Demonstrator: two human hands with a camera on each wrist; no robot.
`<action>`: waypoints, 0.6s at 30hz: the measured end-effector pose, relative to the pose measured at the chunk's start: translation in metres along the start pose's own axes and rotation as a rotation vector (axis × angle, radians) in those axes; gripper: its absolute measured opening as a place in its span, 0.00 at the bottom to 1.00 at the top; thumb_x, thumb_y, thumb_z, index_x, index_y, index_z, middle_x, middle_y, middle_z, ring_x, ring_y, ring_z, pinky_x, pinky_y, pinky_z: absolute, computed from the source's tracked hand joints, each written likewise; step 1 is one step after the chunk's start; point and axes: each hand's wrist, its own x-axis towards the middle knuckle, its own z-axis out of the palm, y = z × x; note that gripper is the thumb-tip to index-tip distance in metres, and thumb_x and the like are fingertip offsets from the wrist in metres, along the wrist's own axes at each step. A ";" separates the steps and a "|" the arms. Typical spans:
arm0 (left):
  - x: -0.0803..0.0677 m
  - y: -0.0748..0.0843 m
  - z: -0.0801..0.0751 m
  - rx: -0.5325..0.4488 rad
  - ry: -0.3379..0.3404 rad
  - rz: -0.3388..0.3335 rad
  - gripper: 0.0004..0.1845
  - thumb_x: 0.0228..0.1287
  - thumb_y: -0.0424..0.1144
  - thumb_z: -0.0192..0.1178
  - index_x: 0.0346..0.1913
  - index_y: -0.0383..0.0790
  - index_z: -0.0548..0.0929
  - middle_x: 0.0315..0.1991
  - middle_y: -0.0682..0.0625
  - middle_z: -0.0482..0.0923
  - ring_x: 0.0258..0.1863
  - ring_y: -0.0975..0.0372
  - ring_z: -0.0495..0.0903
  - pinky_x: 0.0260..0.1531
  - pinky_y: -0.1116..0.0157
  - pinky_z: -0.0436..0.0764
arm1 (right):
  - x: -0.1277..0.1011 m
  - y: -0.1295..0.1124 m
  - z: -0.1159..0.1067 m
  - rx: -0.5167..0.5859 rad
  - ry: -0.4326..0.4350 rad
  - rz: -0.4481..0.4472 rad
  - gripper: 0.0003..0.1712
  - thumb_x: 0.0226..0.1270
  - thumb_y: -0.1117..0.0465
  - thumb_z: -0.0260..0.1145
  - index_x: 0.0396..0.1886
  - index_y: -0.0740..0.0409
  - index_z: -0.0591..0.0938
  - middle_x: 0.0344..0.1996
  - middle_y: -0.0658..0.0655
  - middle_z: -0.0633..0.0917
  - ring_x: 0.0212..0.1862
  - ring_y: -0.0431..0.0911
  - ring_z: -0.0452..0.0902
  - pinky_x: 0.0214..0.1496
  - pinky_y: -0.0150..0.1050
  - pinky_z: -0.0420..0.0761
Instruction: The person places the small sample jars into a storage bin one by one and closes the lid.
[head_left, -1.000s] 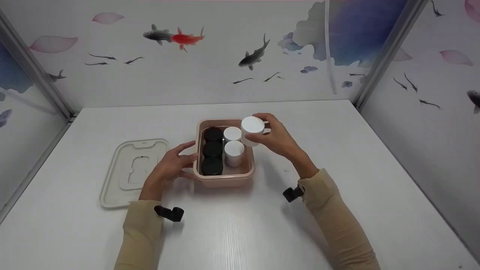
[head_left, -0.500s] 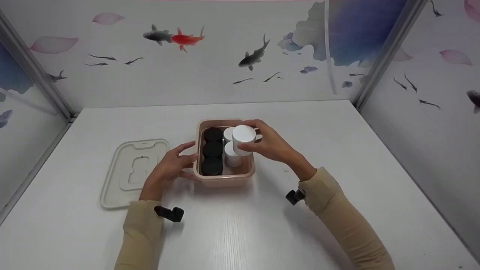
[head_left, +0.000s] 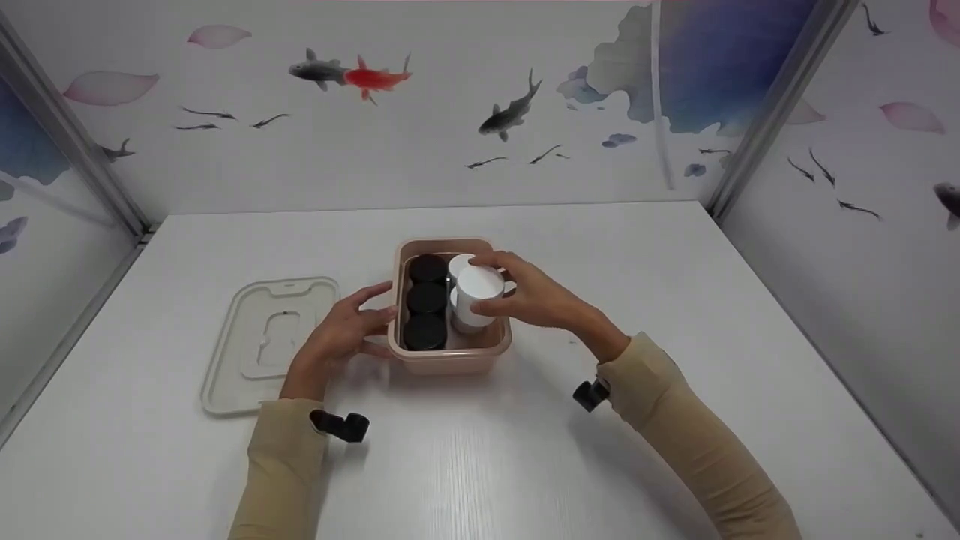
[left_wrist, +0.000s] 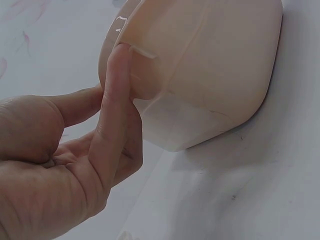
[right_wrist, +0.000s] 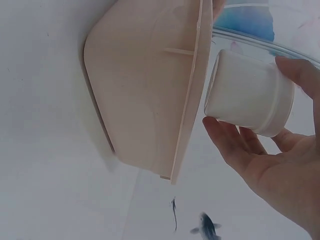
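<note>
While the white bench (head_left: pixel 675 300) carries everything, the biggest loose piece is the clear lid (head_left: pixel 264 345), flat at the left and well apart from the work; next comes the pink tub (head_left: pixel 450 358), mid-bench, a thin-walled plastic thing that looks light and a bit flexible, likely to skate on that smooth top unless steadied; the left hand (head_left: pixel 341 337) does just that, fingers straight and pressed against the tub's left wall, gripping nothing, as the left wrist view shows (left_wrist: pixel 107 125). Inside, three black jars (head_left: pixel 426 300) stand in a row down the left side, and a white jar (head_left: pixel 459 264) sits at the back of the right side, partly hidden. Smallest in play is the white jar in hand (head_left: pixel 478 294); the right hand (head_left: pixel 536 300) holds it by the sides, fingers and thumb curled round the body, just over the tub's right half and not yet seated; I cannot tell whether another jar lies under it. I'd judge it stiff, smooth and light, a little slippery; best taken round the body below the wider cap (right_wrist: pixel 250 95), and kept upright on the way down.
</note>
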 end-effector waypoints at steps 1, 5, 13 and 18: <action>0.000 0.000 0.000 0.001 0.008 -0.004 0.34 0.76 0.40 0.56 0.79 0.49 0.57 0.68 0.33 0.72 0.55 0.52 0.83 0.39 0.58 0.91 | 0.000 0.000 0.000 -0.003 -0.011 -0.002 0.39 0.64 0.56 0.73 0.72 0.53 0.69 0.65 0.56 0.72 0.61 0.52 0.72 0.62 0.47 0.83; 0.000 0.002 0.002 0.007 0.027 -0.022 0.34 0.76 0.41 0.57 0.79 0.51 0.58 0.68 0.35 0.73 0.57 0.51 0.83 0.40 0.57 0.91 | 0.001 0.000 0.003 -0.030 -0.052 0.001 0.36 0.63 0.58 0.73 0.69 0.54 0.70 0.62 0.56 0.74 0.59 0.52 0.73 0.61 0.47 0.82; 0.001 0.002 0.002 0.009 0.035 -0.033 0.33 0.76 0.42 0.56 0.79 0.52 0.58 0.69 0.37 0.73 0.58 0.50 0.82 0.39 0.58 0.91 | 0.005 -0.002 0.009 -0.094 -0.119 0.053 0.36 0.61 0.56 0.74 0.68 0.51 0.70 0.61 0.55 0.75 0.57 0.49 0.73 0.60 0.45 0.80; 0.001 0.003 0.001 0.012 0.027 -0.034 0.34 0.76 0.41 0.57 0.79 0.51 0.58 0.68 0.35 0.72 0.58 0.50 0.82 0.39 0.58 0.91 | 0.007 -0.005 0.011 -0.184 -0.132 0.063 0.38 0.60 0.56 0.76 0.68 0.55 0.71 0.63 0.59 0.75 0.59 0.51 0.74 0.64 0.47 0.79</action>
